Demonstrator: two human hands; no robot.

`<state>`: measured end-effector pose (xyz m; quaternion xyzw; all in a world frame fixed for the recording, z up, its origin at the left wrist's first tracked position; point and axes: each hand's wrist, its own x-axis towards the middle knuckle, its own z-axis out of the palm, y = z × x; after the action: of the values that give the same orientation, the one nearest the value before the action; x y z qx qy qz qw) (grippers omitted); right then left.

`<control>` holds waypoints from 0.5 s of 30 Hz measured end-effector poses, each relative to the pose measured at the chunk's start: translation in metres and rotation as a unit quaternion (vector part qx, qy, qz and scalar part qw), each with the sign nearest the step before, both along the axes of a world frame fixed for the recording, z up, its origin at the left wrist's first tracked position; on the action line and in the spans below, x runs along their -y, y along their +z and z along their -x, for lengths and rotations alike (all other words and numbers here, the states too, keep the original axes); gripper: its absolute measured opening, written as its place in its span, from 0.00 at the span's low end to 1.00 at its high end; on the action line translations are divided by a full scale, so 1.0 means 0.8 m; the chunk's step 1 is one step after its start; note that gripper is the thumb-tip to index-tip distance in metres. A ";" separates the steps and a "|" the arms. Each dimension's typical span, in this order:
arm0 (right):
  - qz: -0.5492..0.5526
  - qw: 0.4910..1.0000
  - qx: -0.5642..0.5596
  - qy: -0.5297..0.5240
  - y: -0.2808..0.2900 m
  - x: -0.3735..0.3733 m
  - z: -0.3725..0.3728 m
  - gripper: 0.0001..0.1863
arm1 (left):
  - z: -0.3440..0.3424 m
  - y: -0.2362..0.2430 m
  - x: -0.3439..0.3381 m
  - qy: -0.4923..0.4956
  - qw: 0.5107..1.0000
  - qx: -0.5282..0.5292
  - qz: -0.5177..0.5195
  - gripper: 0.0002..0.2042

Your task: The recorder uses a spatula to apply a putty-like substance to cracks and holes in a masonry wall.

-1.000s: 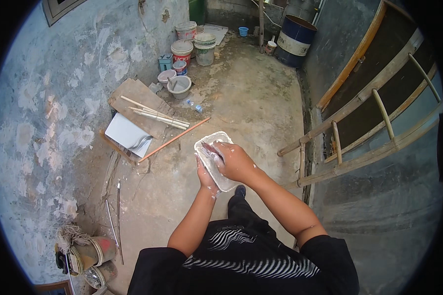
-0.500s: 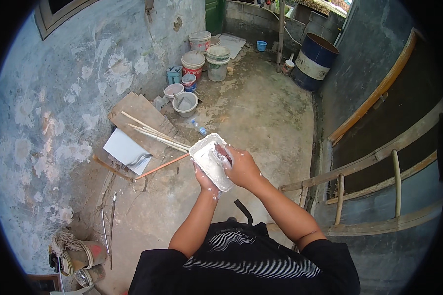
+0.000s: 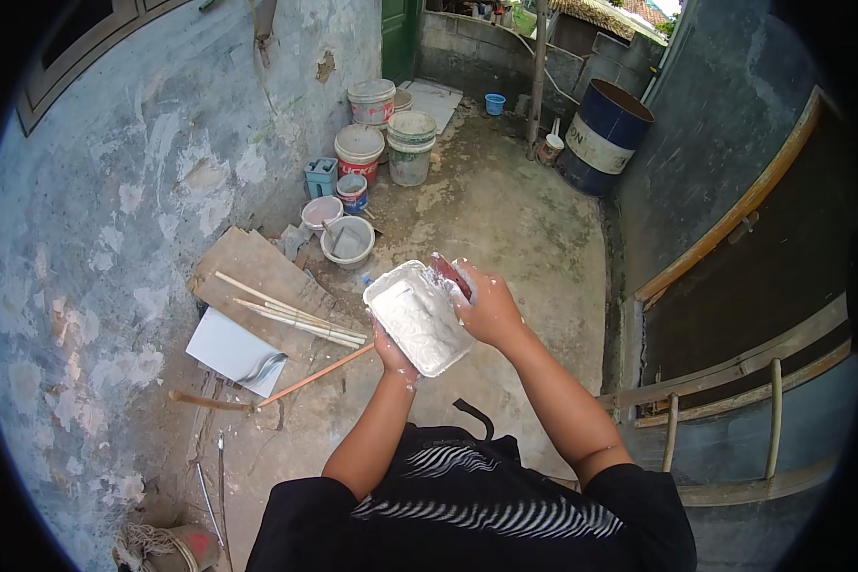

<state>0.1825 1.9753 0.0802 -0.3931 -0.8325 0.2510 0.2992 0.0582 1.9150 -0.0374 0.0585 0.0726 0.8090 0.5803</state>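
A pale rectangular tray (image 3: pixel 412 315) coated with white paste sits in my left hand (image 3: pixel 391 351), whose fingers are wrapped round its side and underside. My right hand (image 3: pixel 489 307) grips a dark reddish tool (image 3: pixel 451 278) at the tray's upper right edge. The tool's far end is smeared white and its shape is not fully visible. Both hands are flecked with white paste.
Paint buckets (image 3: pixel 410 157) and a grey-filled basin (image 3: pixel 347 241) line the left wall. Boards (image 3: pixel 226 253), pale sticks (image 3: pixel 296 319) and rods lie on the floor. A blue-and-white barrel (image 3: pixel 598 143) stands at the back right; a wooden ladder (image 3: pixel 720 484) leans at right.
My right hand and the tool have moved from over the tray's middle up and right to its edge, uncovering the white paste. The camera's view has shifted slightly.
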 end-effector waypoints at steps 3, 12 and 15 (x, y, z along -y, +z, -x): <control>-0.033 0.996 0.078 0.005 -0.002 -0.031 0.037 0.23 | 0.035 0.014 -0.050 0.017 0.999 -0.037 0.021 0.31; -0.010 1.000 0.029 0.002 -0.025 -0.132 0.121 0.23 | 0.087 0.002 -0.165 0.007 0.995 -0.016 0.102 0.30; 0.021 1.000 0.019 0.006 -0.006 -0.181 0.123 0.22 | 0.100 -0.012 -0.201 0.003 0.998 -0.018 0.056 0.30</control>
<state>0.0842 2.1202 0.0754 -0.3989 -0.8350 0.2628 0.2731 -0.0217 2.0760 -0.0471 0.0398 0.1286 0.8042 0.5788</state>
